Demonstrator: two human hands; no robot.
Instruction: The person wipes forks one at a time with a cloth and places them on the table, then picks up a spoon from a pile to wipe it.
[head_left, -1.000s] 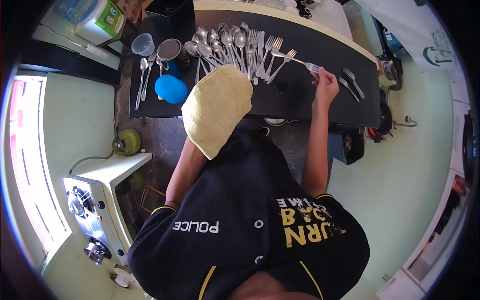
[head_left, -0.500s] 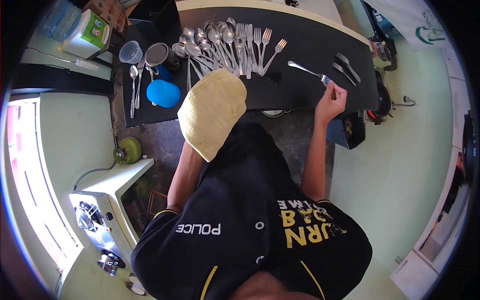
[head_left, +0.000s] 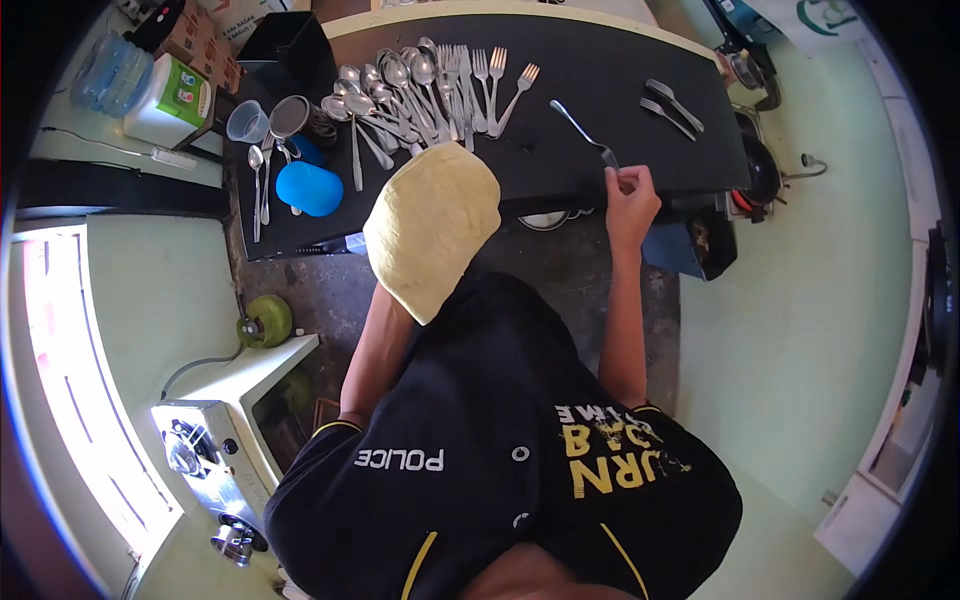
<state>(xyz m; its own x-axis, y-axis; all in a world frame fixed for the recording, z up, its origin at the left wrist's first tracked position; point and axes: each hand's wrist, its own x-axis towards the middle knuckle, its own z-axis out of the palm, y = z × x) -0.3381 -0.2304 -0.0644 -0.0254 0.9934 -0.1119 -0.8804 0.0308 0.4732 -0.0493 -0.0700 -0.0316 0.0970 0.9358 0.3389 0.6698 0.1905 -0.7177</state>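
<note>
A yellow cloth [head_left: 432, 225] covers my left hand, hiding its fingers, just in front of the black table's [head_left: 590, 65] near edge. Over the table's right part, my right hand [head_left: 632, 200] pinches a fork [head_left: 580, 125] at its tined end, the handle pointing away to the upper left. Beyond the cloth lies a spread of spoons [head_left: 395, 80], and several forks [head_left: 497, 75] are beside them on the right. Two forks [head_left: 675, 108] rest apart at the table's right side.
At the table's left stand a blue cup [head_left: 309, 188], a clear plastic cup [head_left: 248, 122], a grey-rimmed container [head_left: 291, 117] and a black box [head_left: 288, 52]. Some cutlery [head_left: 256, 190] lies near them. A dark bin [head_left: 680, 248] is below the right edge.
My right hand has moved left and slightly down in the view with the fork, whose handle is now steeper. The table and its items have shifted left in view.
</note>
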